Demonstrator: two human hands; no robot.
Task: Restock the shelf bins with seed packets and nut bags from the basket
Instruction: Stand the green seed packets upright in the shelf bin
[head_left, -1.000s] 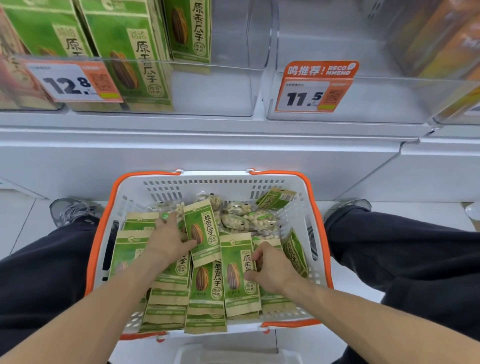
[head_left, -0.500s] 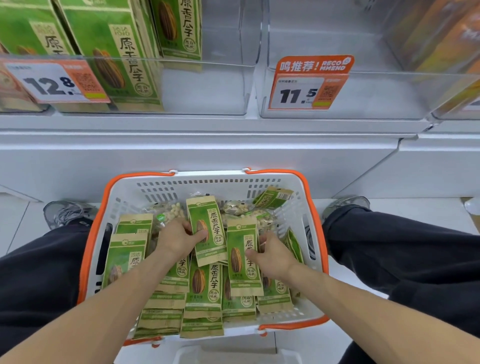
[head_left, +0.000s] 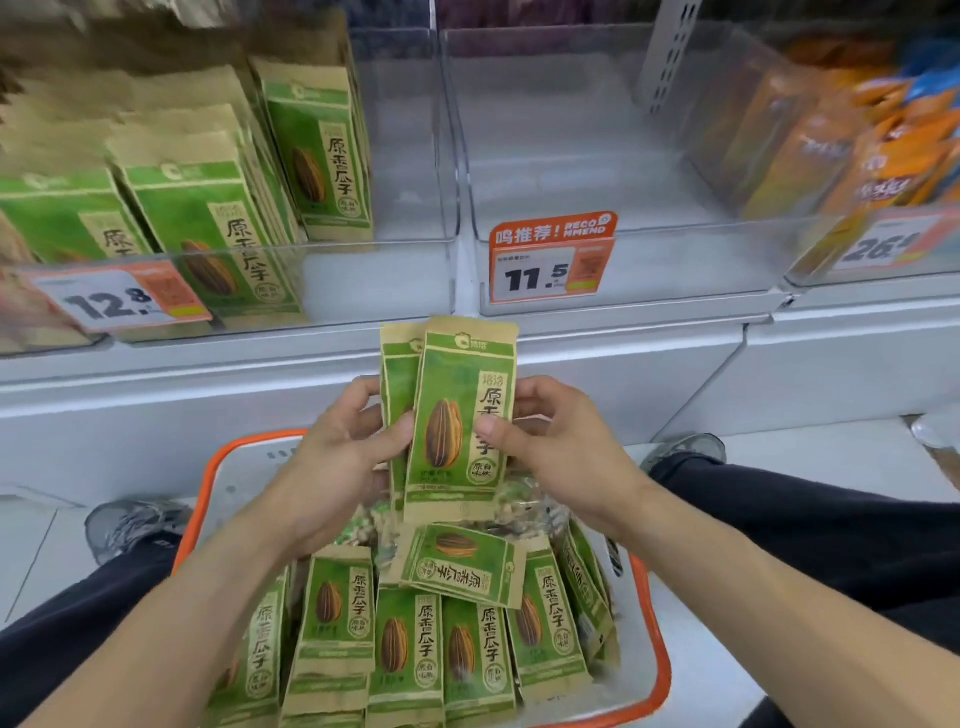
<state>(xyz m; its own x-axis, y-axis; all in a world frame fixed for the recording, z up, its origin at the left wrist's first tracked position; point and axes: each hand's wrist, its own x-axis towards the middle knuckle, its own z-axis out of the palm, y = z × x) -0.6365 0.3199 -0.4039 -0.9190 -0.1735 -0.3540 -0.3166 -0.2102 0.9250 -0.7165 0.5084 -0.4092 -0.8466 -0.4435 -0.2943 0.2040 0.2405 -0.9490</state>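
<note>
Right now your left hand (head_left: 345, 457) and right hand (head_left: 553, 447) both grip a small upright stack of green-and-kraft paper seed packets (head_left: 457, 415), thumbs on the front face and fingers curled behind, raised above the far rim of the white plastic basket with orange rim (head_left: 657, 613) that sits between your knees. You seem to be squaring the packets between both palms, probably so they go in as one neat block, printed face forward. At least two packets show, one offset behind the front one; more than that you cannot tell.

Below them, more matching packets lie flat in rows toward the near edge of the basket, with one lying crosswise on top. Clear nut bags (head_left: 524, 506) are partly hidden under your right wrist.

On the shelf, the clear plastic bin on the left (head_left: 405, 218) already holds the same green packets standing upright along its left side, leaving bare space at its right wall. That gap looks like the natural home for your stack. The neighbouring clear bin with the 11.5 price tag (head_left: 675, 249) stands unfilled, probably meant for the nut bags
</note>
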